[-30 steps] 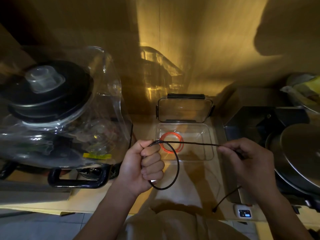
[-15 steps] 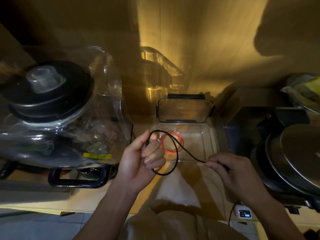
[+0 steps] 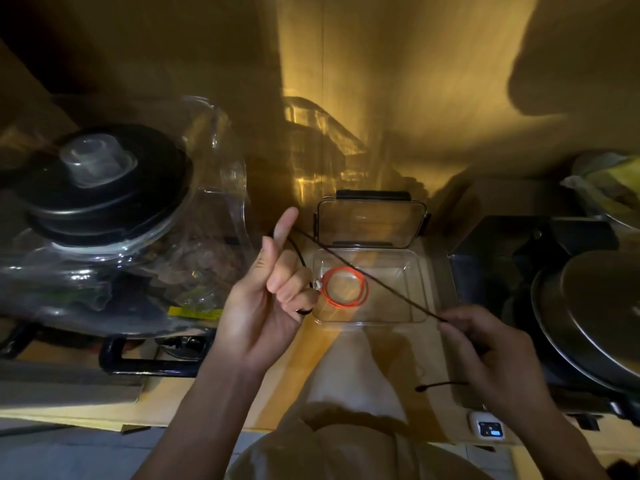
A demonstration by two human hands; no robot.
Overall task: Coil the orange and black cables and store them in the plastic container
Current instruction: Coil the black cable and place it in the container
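Black cable [image 3: 367,275] taut, upper-left to lower-right

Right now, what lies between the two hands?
Head view: a taut black cable runs from left hand to right hand, crossing the open container holding the orange coil.

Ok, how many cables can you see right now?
2. The orange cable lies coiled inside the plastic container. The black cable is stretched above the container between the left hand and the right hand. Others may be hidden in the dark.
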